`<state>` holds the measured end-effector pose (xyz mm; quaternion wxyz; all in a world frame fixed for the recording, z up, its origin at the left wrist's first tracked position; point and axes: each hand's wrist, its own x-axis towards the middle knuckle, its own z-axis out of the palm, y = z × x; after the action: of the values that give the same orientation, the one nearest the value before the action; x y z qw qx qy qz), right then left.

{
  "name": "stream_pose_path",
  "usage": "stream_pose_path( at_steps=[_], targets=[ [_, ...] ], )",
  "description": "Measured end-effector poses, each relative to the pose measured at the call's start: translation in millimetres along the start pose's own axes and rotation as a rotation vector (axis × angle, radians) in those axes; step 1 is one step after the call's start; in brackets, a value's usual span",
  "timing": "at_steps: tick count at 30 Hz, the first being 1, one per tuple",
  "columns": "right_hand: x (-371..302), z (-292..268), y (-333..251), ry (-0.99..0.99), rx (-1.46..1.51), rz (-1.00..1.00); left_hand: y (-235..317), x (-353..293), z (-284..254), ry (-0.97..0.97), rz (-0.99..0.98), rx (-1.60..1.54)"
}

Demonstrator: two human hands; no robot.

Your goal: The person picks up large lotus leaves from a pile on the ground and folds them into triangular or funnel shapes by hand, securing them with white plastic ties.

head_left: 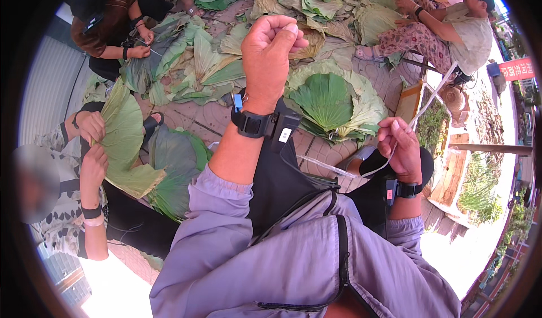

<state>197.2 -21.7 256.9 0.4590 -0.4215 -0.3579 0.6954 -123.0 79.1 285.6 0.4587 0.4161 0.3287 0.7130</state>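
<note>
One narrow white strip (432,97) ran slantwise from the upper right down to the person's right hand (402,148), whose thumb and fingers were pinched on it; below the hand it sagged in a slack curve. The left hand (268,52) was raised in front, well apart from the right, its fingers curled in and the thumb laid against the forefinger; whether anything thin was caught there could not be told. Ahead, between the two hands, a stack of leaves (364,106) lay on the paving (212,123), broad and pale, with a greener leaf (322,100) on top. The strip looked light and limp, likely smooth enough to slide through a loose pinch, so a firm hold between thumb and forefinger seemed best. The leaves looked thin, dry toward the edges and apt to tear or crack; they seemed safer lifted flat with a palm beneath, or held near the middle where the ribs met, than tugged by a rim.
</note>
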Motion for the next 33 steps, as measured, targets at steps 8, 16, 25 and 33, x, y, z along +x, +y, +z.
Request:
stream_pose_path(
  at_steps=[8, 16, 25, 33],
  targets=[
    [-34, -29, 4, 0.11, 0.016, -0.067, 27, 53, -28, -0.086, -0.009, 0.053],
    [-44, -68, 28, 0.26, 0.128, -0.068, 24, -12, -177, 0.239, -0.225, 0.271],
    [-24, -77, 45, 0.356, 0.063, 0.067, -124, -159, -328, 0.572, -0.759, 0.311],
    [-3, -57, 53, 0.38, -0.043, 0.192, -244, -281, -400, 0.078, -0.978, 0.75]
  ],
)
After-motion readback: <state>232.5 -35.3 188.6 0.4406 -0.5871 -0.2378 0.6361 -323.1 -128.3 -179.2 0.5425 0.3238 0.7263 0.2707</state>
